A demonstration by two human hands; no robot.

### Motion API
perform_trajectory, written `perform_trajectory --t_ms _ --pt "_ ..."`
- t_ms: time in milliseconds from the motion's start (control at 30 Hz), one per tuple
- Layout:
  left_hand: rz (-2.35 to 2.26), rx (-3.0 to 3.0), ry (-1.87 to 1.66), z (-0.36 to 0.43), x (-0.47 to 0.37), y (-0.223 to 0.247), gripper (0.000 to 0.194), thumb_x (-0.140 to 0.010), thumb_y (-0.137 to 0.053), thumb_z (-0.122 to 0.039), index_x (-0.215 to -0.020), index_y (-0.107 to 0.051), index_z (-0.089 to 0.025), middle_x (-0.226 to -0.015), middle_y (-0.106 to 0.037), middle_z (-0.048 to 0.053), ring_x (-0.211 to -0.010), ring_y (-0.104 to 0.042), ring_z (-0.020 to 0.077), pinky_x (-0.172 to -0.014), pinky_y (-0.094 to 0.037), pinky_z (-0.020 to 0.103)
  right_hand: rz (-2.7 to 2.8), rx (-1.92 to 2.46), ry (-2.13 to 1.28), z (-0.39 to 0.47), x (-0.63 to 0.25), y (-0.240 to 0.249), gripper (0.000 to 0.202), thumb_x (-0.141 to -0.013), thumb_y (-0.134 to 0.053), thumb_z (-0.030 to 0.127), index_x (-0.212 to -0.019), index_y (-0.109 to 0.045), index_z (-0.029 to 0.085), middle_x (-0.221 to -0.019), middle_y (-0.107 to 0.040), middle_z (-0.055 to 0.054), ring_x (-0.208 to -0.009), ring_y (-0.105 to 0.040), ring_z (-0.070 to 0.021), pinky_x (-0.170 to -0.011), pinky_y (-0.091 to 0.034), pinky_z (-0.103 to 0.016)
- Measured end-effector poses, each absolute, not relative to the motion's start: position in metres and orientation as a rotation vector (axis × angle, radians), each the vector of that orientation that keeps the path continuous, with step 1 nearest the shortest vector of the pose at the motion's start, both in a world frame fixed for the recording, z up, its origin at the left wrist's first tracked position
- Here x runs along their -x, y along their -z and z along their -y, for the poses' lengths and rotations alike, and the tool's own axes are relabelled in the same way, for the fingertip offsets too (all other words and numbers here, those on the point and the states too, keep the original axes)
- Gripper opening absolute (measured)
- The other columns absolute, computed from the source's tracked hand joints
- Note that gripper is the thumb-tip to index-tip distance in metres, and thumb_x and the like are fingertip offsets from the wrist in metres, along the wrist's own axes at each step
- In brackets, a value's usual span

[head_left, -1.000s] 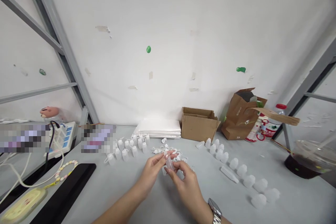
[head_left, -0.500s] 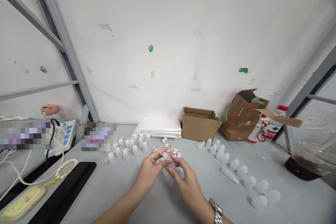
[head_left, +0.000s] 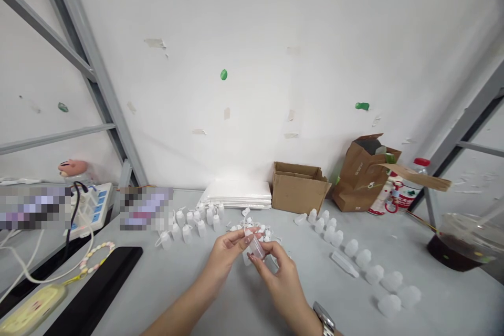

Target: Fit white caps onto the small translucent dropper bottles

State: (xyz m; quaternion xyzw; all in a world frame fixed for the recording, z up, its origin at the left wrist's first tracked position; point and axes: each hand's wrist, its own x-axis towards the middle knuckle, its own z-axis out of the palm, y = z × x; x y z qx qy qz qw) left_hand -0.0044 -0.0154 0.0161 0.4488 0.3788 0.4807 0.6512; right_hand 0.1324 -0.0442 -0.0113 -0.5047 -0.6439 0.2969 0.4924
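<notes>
Both hands meet at the centre around one small translucent bottle [head_left: 256,248], which is tilted. My left hand [head_left: 226,254] pinches its upper end, where a white looped cap strap stands up. My right hand [head_left: 279,269] grips the lower end between thumb and fingers. Just behind the fingers lies a loose pile of white caps [head_left: 268,233], partly hidden by the hands. Capped bottles [head_left: 187,233] with loops stand grouped at the left. On the right, uncapped bottles [head_left: 352,248] stand in a slanting double line beside a clear flat tube [head_left: 344,264] lying down.
White flat packs [head_left: 236,194], a cardboard box [head_left: 299,191] and a brown paper bag [head_left: 358,176] stand along the wall. A drink cup [head_left: 460,247] is at far right. A black bar [head_left: 98,289], yellow case [head_left: 35,307], cables and power strip [head_left: 100,207] lie left.
The cap strap now rises upright above the bottle, and the fingers have shifted slightly around it. The whole view has moved a little.
</notes>
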Motion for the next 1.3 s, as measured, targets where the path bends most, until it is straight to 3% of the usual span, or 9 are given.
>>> perform_trajectory --t_ms 167,233,600,767,900,1033,1167,1300 --pt "-0.827 -0.962 -1.107 0.017 0.001 -0.015 0.042 -0.069 -0.062 -0.048 -0.090 -0.070 -0.013 -0.095 -0.071 0.012 -0.102 -0.058 0.0286 -0.095 -0.037 0.040 1.782 1.125 -0.193 0.043 -0.133 0.017 0.001 -0.081 -0.054 0.020 -0.081 -0.054 0.020 -0.070 -0.057 -0.001 -0.069 -0.052 -0.0171 -0.071 -0.039 -0.031" --pt "-0.835 -0.921 -1.119 0.016 0.001 -0.015 0.045 -0.068 -0.061 -0.052 -0.087 -0.071 -0.012 -0.093 -0.071 0.013 -0.101 -0.059 0.0285 -0.095 -0.038 0.040 1.831 1.087 -0.055 0.043 -0.133 0.018 0.005 -0.082 -0.052 0.015 -0.084 -0.053 0.020 -0.068 -0.056 0.000 -0.065 -0.050 -0.0160 -0.071 -0.038 -0.032" --pt "-0.872 -0.960 -1.170 0.015 0.002 -0.007 0.031 -0.070 -0.064 -0.040 -0.084 -0.071 -0.014 -0.088 -0.072 0.010 -0.093 -0.062 0.0250 -0.092 -0.040 0.038 1.877 1.102 0.067 0.045 -0.131 0.016 0.009 -0.083 -0.049 0.012 -0.089 -0.051 0.019 -0.072 -0.058 -0.002 -0.069 -0.052 -0.0175 -0.074 -0.036 -0.035" --pt "-0.911 -0.926 -1.192 0.015 0.002 -0.008 0.031 -0.067 -0.067 -0.042 -0.080 -0.071 -0.014 -0.085 -0.073 0.010 -0.093 -0.062 0.0256 -0.090 -0.041 0.037 1.876 1.127 -0.091 0.044 -0.131 0.020 0.012 -0.082 -0.053 0.016 -0.093 -0.055 0.019 -0.077 -0.061 -0.004 -0.075 -0.054 -0.0198 -0.078 -0.037 -0.037" --pt "-0.909 -0.934 -1.185 0.014 0.004 -0.008 0.033 -0.071 -0.062 -0.044 -0.083 -0.069 -0.014 -0.095 -0.071 0.012 -0.099 -0.059 0.0271 -0.088 -0.042 0.037 1.739 1.179 -0.581 0.045 -0.129 0.016 0.019 -0.081 -0.055 0.025 -0.099 -0.059 0.020 -0.083 -0.063 -0.005 -0.079 -0.056 -0.0204 -0.075 -0.042 -0.033" --pt "-0.815 -0.942 -1.134 0.016 0.004 -0.009 0.033 -0.076 -0.057 -0.041 -0.091 -0.068 -0.014 -0.106 -0.067 0.014 -0.105 -0.055 0.0292 -0.086 -0.042 0.038 1.542 1.126 -1.013 0.046 -0.127 0.005 0.018 -0.082 -0.053 0.030 -0.093 -0.063 0.019 -0.087 -0.067 -0.005 -0.080 -0.060 -0.0195 -0.074 -0.045 -0.028" --pt "-0.657 -0.940 -1.077 0.021 0.004 -0.012 0.035 -0.080 -0.052 -0.032 -0.112 -0.060 -0.019 -0.117 -0.062 0.010 -0.114 -0.050 0.0257 -0.094 -0.036 0.036 1.407 1.122 -1.044 0.045 -0.128 0.003 0.016 -0.080 -0.056 0.032 -0.087 -0.061 0.018 -0.085 -0.067 -0.005 -0.080 -0.060 -0.0200 -0.074 -0.045 -0.028" --pt "-0.666 -0.960 -1.081 0.022 0.001 -0.012 0.034 -0.076 -0.059 -0.030 -0.109 -0.061 -0.020 -0.116 -0.062 0.009 -0.113 -0.050 0.0252 -0.097 -0.034 0.037 1.405 1.150 -0.964 0.043 -0.129 0.008 0.015 -0.079 -0.056 0.033 -0.084 -0.059 0.018 -0.086 -0.066 -0.005 -0.083 -0.058 -0.0208 -0.075 -0.044 -0.030"
